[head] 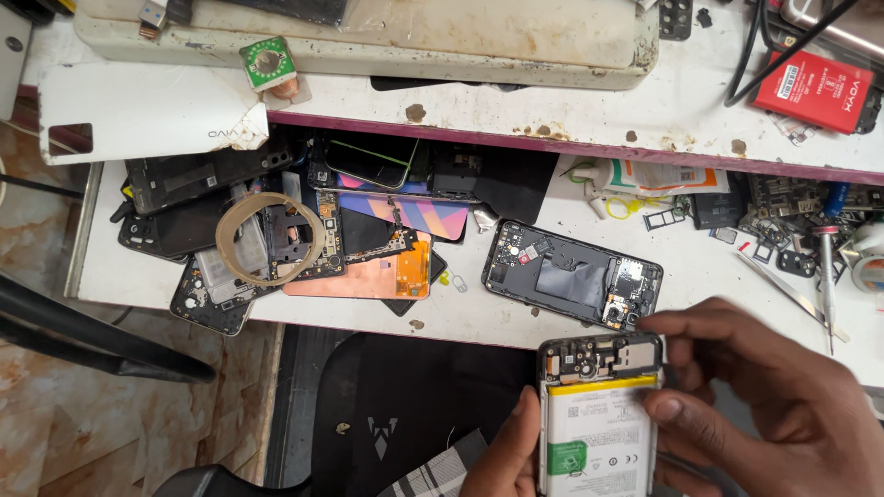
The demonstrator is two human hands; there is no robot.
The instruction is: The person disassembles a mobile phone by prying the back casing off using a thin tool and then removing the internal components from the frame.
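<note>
The opened phone, back cover off with battery and circuit board bared, sits low in view just in front of the bench. The left hand steadies its left edge; the right hand pinches its upper right corner. This looks like mid-disassembly; the next move likely calls for fine work at the board

An opened phone with its white battery bared is held at six o'clock between the left hand and right hand. Just beyond, at twelve o'clock, a black phone frame is laid on the bench; tweezers are seen at three o'clock.
</note>
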